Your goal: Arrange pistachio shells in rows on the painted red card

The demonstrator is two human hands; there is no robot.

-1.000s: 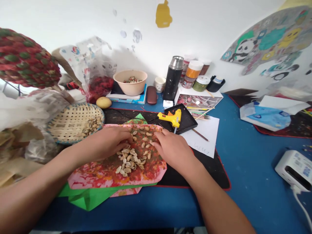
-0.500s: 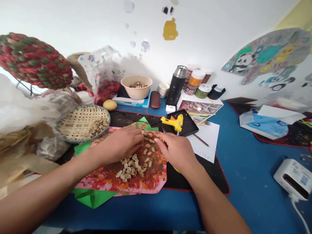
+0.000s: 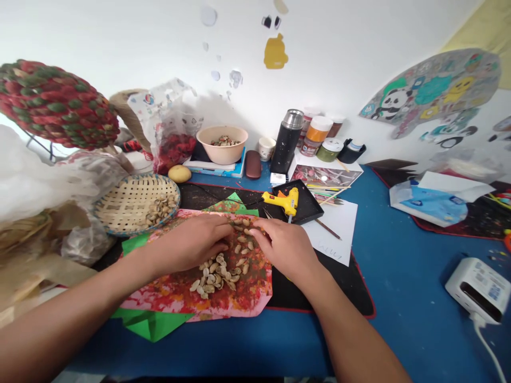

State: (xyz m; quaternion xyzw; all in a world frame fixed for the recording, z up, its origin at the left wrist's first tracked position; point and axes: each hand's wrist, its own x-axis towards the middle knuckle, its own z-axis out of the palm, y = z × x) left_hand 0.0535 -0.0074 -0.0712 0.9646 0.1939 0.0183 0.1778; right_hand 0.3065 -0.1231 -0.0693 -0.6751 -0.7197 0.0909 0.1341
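Peanut shells (image 3: 215,275) lie heaped on a red, orange and pink paint-stained sheet (image 3: 247,300), with several more strung out at its upper right. My left hand (image 3: 203,236) is curled low over the sheet just above the heap, its fingers bent downward; anything held in them is hidden. Across from it, my right hand (image 3: 285,247) reaches in from the right. Its thumb and forefinger stretch out slightly apart beside the farthest peanut shells (image 3: 241,224), and its other fingers are mostly hidden. Green paper (image 3: 154,324) sticks out from under the sheet.
A woven basket (image 3: 128,199) holding shells stands left, by a yellow potato-like object (image 3: 179,173). Beyond the right hand are a yellow glue gun (image 3: 281,199) on a black tray (image 3: 309,210), and white paper (image 3: 339,244). A thermos (image 3: 286,143) and paint jars (image 3: 316,135) line the wall.
My left hand has shifted slightly left and down, its fingers drawn closer to the heap. The right hand stays by the far shells, moved slightly left. The whole view has shifted a little.
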